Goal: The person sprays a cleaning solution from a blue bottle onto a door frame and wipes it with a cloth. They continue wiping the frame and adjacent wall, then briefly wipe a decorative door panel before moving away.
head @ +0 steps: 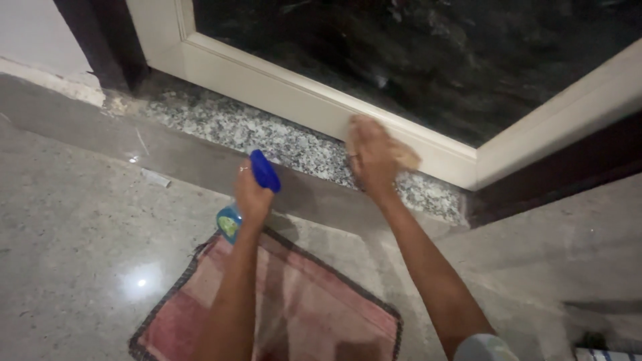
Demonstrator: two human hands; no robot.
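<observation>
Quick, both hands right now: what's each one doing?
Left hand: closed around a blue-topped plastic spray bottle.
Right hand: pressing a small tan cloth against the cream window frame.

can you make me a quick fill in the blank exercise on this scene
1. The left hand holds a spray bottle with a ____ trigger head.
2. The right hand presses a cloth against the window's ____ frame.
3. A ____ mat lies on the floor.

Missing words: blue; white; pink
</observation>
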